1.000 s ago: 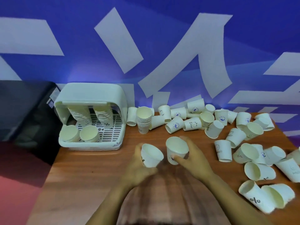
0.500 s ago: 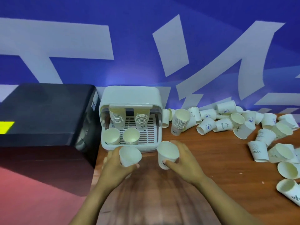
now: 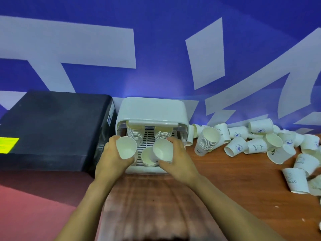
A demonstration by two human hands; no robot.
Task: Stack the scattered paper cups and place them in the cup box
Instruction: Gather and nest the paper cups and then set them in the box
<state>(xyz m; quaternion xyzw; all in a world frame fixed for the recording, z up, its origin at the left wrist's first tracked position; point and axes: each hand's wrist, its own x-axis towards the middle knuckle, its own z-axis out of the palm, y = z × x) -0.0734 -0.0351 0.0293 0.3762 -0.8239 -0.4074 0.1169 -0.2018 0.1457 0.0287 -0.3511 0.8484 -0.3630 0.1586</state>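
Now a cup (image 3: 126, 147) in each hand (image 3: 111, 160).

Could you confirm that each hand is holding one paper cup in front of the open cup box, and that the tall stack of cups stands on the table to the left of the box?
Nearly: the left hand and right hand each hold a cup before the cup box, but the head view shows the tall stack on the table to the right of the box.

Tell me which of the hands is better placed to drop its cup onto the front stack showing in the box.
Right, probably: the right hand holds its cup right beside that front stack.
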